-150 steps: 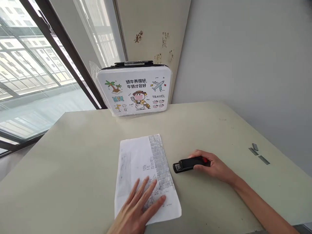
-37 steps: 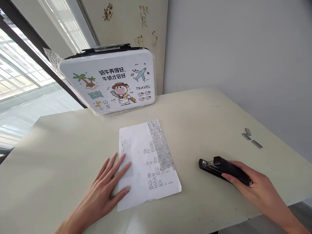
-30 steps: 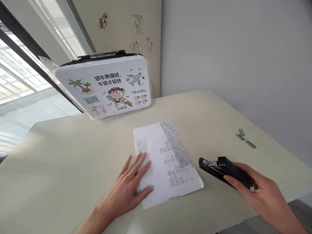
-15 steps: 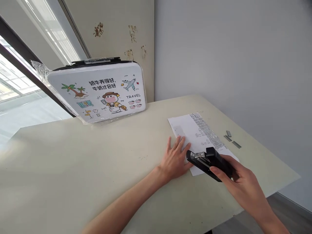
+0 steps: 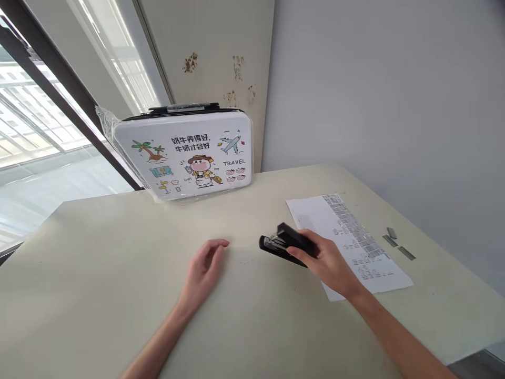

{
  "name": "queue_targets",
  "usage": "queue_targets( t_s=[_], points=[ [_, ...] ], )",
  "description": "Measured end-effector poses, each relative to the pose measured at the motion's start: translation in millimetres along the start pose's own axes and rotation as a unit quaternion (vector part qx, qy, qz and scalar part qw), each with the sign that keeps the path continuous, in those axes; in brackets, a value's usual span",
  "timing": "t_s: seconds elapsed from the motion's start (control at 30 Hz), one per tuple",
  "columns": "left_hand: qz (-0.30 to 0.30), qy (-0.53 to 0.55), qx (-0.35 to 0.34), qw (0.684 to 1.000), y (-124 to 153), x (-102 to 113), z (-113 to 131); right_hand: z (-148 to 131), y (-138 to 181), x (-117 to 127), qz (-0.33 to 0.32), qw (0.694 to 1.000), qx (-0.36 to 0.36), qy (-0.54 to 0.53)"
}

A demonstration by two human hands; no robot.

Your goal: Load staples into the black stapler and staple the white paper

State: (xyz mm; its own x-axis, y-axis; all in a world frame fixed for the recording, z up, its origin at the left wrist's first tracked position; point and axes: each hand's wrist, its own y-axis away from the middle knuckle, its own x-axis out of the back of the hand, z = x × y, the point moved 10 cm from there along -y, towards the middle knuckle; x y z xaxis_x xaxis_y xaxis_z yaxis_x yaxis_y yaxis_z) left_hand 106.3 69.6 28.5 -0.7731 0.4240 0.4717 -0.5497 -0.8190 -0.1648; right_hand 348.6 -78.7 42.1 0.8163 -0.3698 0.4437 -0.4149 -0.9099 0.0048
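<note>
A black stapler (image 5: 290, 245) is gripped in my right hand (image 5: 325, 258), my thumb along its near side. Its front end points left and its jaws are spread apart. My left hand (image 5: 205, 263) rests on the table to the left of the stapler. The fingers of that hand are loosely bent, thumb and index finger apart, with nothing between them. Beneath and beyond my right hand lies a white printed sheet of paper (image 5: 315, 216), with a strip of grey staple-like pieces (image 5: 353, 223) along its right part.
Several grey staple strips (image 5: 406, 253) lie right of the paper. Tiny bits (image 5: 246, 261) are scattered on the pale table (image 5: 118, 295) between my hands. A white cartoon-printed case (image 5: 183, 158) in clear plastic stands at the back left. A grey wall (image 5: 374, 95) borders the right side.
My left hand has come off the paper and moved left onto the bare table. My right hand has carried the stapler left, toward the middle. The camera view has shifted left.
</note>
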Motion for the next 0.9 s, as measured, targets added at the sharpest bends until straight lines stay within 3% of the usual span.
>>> queue_targets(
  t_s=[0.17,0.3,0.5,0.7,0.9],
  points=[
    [0.037,0.073,0.036,0.996,-6.6,16.8,-13.2,-26.2,-37.0,-57.4,-0.111,0.988,0.105,0.037],
    [0.035,0.087,0.037,0.995,-6.9,15.9,-14.8,-29.1,-43.9,-81.8,-0.149,0.974,0.15,0.076],
    [0.053,0.074,0.043,0.995,-3.7,19.3,-15.0,-10.6,-40.2,-83.8,-0.143,0.982,0.123,0.033],
    [0.078,0.062,0.055,0.994,-3.2,25.3,-18.0,19.7,-43.7,-62.9,-0.007,0.997,0.043,-0.066],
    [0.128,0.041,0.063,0.989,0.0,39.1,-25.3,25.3,-43.7,-67.5,-0.009,0.996,0.033,-0.087]
  ],
)
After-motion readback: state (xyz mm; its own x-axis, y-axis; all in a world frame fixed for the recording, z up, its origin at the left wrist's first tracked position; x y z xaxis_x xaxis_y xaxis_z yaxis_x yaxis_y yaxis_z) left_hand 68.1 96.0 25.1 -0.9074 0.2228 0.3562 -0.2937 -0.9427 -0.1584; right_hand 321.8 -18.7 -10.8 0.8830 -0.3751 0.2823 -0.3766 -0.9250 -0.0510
